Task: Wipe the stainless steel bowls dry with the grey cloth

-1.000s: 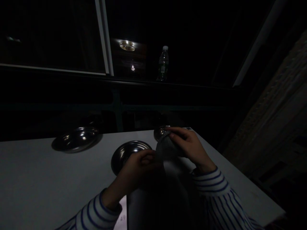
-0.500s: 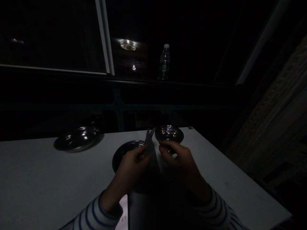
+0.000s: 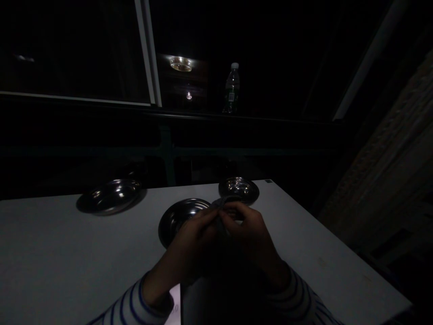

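In the dim head view, my left hand (image 3: 191,239) is closed, pinching a dark grey, limp, cloth-like piece (image 3: 226,200). My right hand (image 3: 251,231) meets it from the other side, thumb and forefinger pressed together on the same piece. Both sets of fingertips nearly touch, and the piece's top edge bends over above them. Its lower part is lost in shadow between my hands. Just behind my left hand stands a shiny steel bowl (image 3: 169,221), partly covered by that hand. A smaller steel bowl (image 3: 238,187) lies beyond my right hand.
A wide steel bowl (image 3: 108,198) sits at the left back of the white table (image 3: 67,253). Below my left wrist, a lit screen (image 3: 175,304) shows a number. A plastic bottle (image 3: 232,88) stands on the ledge by the dark window.
My right hand has come left to meet my left hand and taken hold of the grey piece. Its two upright tips are now folded over toward the right.
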Tool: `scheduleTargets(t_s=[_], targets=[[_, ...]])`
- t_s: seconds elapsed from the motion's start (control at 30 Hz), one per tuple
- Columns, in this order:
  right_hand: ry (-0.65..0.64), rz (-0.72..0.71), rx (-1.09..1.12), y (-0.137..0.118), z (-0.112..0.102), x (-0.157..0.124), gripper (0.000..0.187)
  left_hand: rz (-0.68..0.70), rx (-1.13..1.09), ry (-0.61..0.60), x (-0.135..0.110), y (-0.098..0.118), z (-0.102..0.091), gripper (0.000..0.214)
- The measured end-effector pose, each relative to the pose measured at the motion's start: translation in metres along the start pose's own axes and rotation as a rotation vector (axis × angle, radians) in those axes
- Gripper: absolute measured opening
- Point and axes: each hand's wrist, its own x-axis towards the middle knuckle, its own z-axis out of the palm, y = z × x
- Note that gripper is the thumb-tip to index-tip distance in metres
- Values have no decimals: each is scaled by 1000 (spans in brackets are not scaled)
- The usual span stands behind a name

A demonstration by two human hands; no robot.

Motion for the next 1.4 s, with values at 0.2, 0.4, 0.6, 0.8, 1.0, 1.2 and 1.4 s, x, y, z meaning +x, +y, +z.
scheduleTargets(t_s=[0.2, 0.4, 0.6, 0.8, 1.0, 1.2, 1.4], targets=[[-39, 23, 92, 1, 1, -1, 14, -110, 72, 151, -1, -1, 4, 35], [-19, 86, 136, -3, -3, 0, 15, -183, 83, 246, 2, -1, -1, 30], [105, 162, 67, 8, -27, 4, 22, -236, 13, 331, 6, 9, -21, 23], [177, 197, 108, 16, -46, 5, 25, -332, -78, 365, 7, 10, -40, 28], [270, 170, 183, 22, -54, 7, 34, -299, -81, 498, 7, 6, -53, 40], [321, 122, 104, 43, -67, 15, 32, -330, -26, 544, 9, 7, -59, 32], [227, 148, 176, 49, -76, 15, 41, -334, 14, 454, 9, 0, -68, 41]])
